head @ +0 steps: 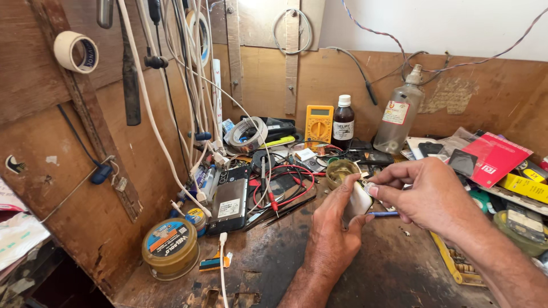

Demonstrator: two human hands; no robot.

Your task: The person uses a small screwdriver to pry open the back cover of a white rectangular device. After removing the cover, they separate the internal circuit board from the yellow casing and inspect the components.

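White flat part (359, 201) pinched between both hands' fingers (381, 188).

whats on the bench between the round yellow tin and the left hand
In the head view, between the round yellow tin and the left hand: a white cable end and a small blue-and-orange tool on bare, worn wood.

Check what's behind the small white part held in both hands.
Behind the white part, a round brass-coloured tin on the bench shows partly; the left hand and right hand cover its lower edge.
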